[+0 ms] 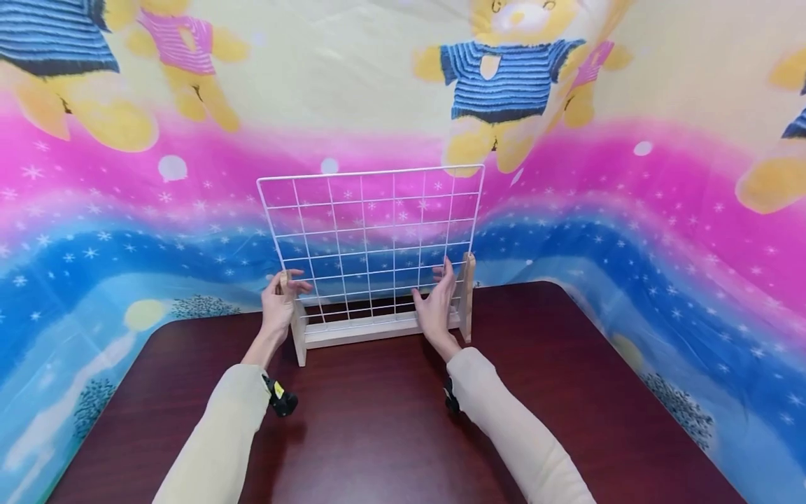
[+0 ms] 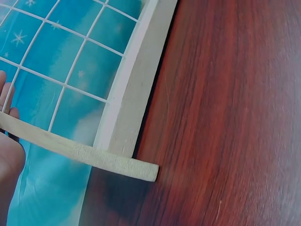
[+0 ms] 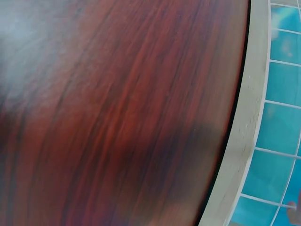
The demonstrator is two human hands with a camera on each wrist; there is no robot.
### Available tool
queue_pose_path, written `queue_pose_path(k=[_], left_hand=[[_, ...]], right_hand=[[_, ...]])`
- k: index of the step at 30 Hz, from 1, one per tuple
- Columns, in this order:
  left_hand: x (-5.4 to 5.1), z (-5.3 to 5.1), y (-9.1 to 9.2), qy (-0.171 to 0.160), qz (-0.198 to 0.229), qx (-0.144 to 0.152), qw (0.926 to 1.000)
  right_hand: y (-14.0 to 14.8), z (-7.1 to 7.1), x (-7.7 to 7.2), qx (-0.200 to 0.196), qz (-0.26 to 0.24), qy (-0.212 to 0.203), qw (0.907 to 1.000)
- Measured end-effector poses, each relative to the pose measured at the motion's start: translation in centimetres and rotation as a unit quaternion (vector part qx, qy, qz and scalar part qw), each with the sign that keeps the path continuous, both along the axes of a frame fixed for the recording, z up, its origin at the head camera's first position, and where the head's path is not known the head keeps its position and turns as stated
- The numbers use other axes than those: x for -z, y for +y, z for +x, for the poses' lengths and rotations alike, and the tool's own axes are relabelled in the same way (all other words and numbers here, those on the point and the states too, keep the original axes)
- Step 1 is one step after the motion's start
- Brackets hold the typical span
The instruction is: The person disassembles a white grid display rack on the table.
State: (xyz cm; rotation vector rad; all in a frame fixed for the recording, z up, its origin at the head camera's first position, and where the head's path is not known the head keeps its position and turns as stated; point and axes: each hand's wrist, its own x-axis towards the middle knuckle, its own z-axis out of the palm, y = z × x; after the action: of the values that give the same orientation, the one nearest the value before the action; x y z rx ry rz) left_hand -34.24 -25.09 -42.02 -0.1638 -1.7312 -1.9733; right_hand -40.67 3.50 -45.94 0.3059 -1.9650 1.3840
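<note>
A white wire grid rack (image 1: 371,172) stands upright on the table, set in a pale wooden base bar (image 1: 359,336) between two wooden side posts. My left hand (image 1: 278,308) grips the top of the left post (image 1: 299,337), its fingers reaching past the wood at the grid's edge. In the left wrist view, that post (image 2: 94,156) crosses in front of the fingers. My right hand (image 1: 436,306) is at the grid's lower right, thumb and fingers spread, just inside the right post (image 1: 467,297). Only a fingertip (image 3: 294,214) shows in the right wrist view; contact there cannot be told.
The dark red-brown wooden table (image 1: 365,420) has rounded far corners. Behind and beside it hangs a cloth (image 1: 630,175) printed with bears and snowflakes, close behind the rack. A black wrist camera (image 1: 282,399) hangs under the left sleeve.
</note>
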Motion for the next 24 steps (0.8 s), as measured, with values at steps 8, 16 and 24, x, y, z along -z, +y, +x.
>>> queue_pose_path(k=[8, 16, 24], left_hand=[[0.3, 0.1, -0.4, 0.014, -0.008, 0.028, 0.9995], [0.1, 0.2, -0.7, -0.002, -0.015, 0.039, 0.9991], [0.2, 0.2, -0.6, -0.012, -0.027, 0.030, 0.9991]], right_hand=[[-1.0, -0.1, -0.3, 0.059, 0.005, -0.028, 0.9979], [-1.3, -0.2, -0.6, 0.071, 0.005, -0.028, 0.9971], [-1.2, -0.5, -0.4, 0.076, 0.006, -0.037, 0.9964]])
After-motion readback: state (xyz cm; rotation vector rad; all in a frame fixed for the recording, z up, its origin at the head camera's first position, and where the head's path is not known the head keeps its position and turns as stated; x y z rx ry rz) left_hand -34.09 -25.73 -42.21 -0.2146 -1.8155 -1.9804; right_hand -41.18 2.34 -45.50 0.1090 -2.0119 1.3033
